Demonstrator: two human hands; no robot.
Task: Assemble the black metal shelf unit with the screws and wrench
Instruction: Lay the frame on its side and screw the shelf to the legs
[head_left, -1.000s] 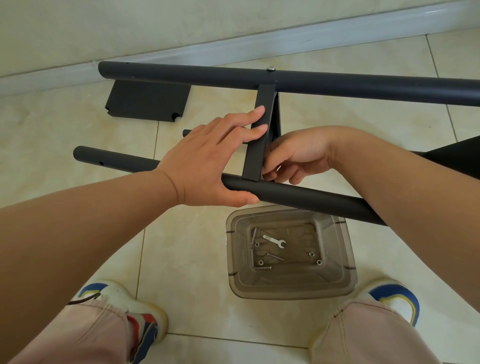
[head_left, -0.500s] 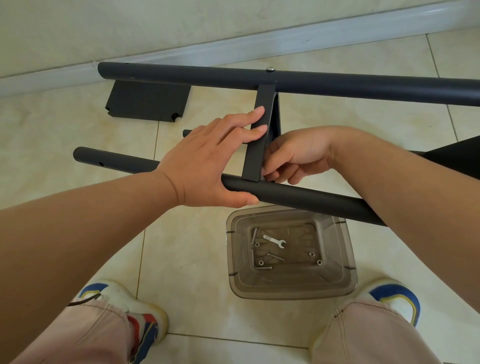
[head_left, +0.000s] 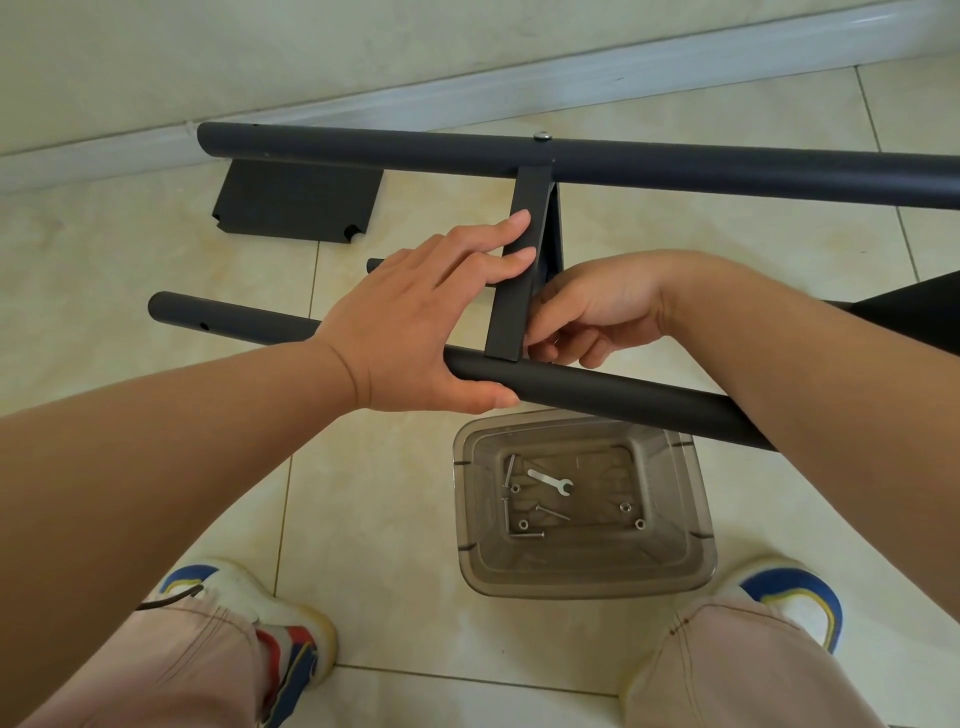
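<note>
Your left hand (head_left: 415, 322) sits on the near tube (head_left: 597, 387) of the black frame, thumb hooked under it and straight fingers laid across the flat crossbar (head_left: 517, 291). Your right hand (head_left: 597, 312) is tucked against the crossbar's right side, just above its joint with the near tube, with fingers curled tight. You cannot tell what they pinch, since the bar and the knuckles cover it.

The crossbar runs up to the far tube (head_left: 675, 166), where a screw head (head_left: 542, 136) shows on top. Both tubes run out of view at the right edge.

On the floor (head_left: 130, 249) below the near tube stands a clear plastic bin (head_left: 675, 571); the tube crosses over its far rim. Inside lie the small wrench (head_left: 550, 480), several loose screws (head_left: 527, 534) and a few nuts (head_left: 626, 506).

A flat black panel (head_left: 296, 200) lies on the floor near the wall, partly under the far tube. Another dark part (head_left: 914, 312) pokes in at the right edge, cut off and partly behind your right forearm. A third tube end (head_left: 375, 264) peeks out behind your left hand. Your shoes (head_left: 291, 639) and trouser legs fill the near edge.
</note>
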